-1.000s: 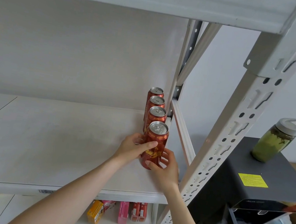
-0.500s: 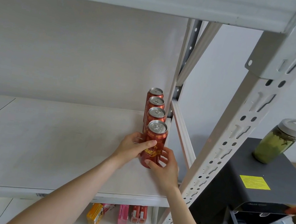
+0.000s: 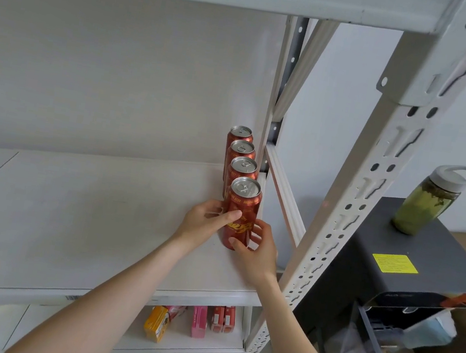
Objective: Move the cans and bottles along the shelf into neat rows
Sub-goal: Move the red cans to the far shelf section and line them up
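Several red cans stand in one row running front to back at the right end of the white shelf (image 3: pixel 84 214). The front can (image 3: pixel 243 208) is upright, and both hands hold it. My left hand (image 3: pixel 207 221) grips its left side, thumb across the front. My right hand (image 3: pixel 257 249) curls round its lower right side. Behind it stand the second can (image 3: pixel 243 170), the third can (image 3: pixel 241 150) and the rear can (image 3: pixel 240 134), close to the back wall.
The rack's perforated front post (image 3: pixel 353 194) rises just right of my hands, with a side rail (image 3: pixel 283 196) beside the cans. A green bottle (image 3: pixel 427 202) stands on a dark cabinet (image 3: pixel 422 277). Small boxes (image 3: pixel 198 319) sit on the lower shelf.
Both hands keep hold of the front can, which has barely shifted on the shelf. The view has tilted slightly.
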Tool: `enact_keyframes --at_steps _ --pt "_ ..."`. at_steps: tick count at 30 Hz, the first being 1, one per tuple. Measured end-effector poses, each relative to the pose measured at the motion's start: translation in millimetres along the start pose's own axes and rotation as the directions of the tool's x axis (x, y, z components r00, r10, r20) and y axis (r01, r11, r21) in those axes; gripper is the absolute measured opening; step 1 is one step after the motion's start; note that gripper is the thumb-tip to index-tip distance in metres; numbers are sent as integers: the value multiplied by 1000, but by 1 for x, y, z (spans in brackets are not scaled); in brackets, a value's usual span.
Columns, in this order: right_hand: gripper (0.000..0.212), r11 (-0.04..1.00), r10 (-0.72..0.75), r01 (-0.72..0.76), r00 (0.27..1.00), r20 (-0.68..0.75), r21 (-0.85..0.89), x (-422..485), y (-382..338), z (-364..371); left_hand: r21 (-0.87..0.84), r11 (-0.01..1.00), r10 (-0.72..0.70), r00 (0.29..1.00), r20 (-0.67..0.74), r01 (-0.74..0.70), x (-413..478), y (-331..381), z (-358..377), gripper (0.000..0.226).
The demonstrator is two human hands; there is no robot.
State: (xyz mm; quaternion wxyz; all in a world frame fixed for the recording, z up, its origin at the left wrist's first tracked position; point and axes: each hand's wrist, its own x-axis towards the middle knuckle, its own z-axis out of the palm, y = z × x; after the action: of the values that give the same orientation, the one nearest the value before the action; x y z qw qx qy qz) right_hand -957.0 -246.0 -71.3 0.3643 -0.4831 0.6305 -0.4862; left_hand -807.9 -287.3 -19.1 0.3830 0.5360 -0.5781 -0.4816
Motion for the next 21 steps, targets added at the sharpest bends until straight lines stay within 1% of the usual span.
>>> enact_keyframes --at_steps 2,4,7,10,13,15,18,21 --pt "56 999 11 -12 999 -32 -41 -6 -1 3 98 995 28 999 -32 -25 -7 -1 -6 69" --pt "60 993 -16 8 998 -65 -121 -15 -4 5 257 963 111 989 -94 -84 -15 -7 -17 71" --pt "65 966 -91 64 991 -98 -252 -33 -12 11 541 828 253 960 -123 -149 -27 -22 -41 53" --pt "65 899 -166 103 979 -114 -427 -49 -21 17 718 680 317 943 -106 -148 -44 -36 -64 46" --pt "65 792 -219 103 968 -122 -602 -65 -30 25 826 525 413 910 -34 -207 -64 -44 -86 45" --pt "65 726 -230 98 967 -107 -681 -78 -34 36 878 420 462 887 9 -228 -77 -49 -103 45" --pt "67 647 -232 124 972 -38 -753 -100 -41 58 926 323 397 916 57 -197 -102 -58 -129 51" --pt "68 561 -252 183 967 44 -807 -123 -51 85 948 268 368 928 63 -170 -129 -71 -161 53"
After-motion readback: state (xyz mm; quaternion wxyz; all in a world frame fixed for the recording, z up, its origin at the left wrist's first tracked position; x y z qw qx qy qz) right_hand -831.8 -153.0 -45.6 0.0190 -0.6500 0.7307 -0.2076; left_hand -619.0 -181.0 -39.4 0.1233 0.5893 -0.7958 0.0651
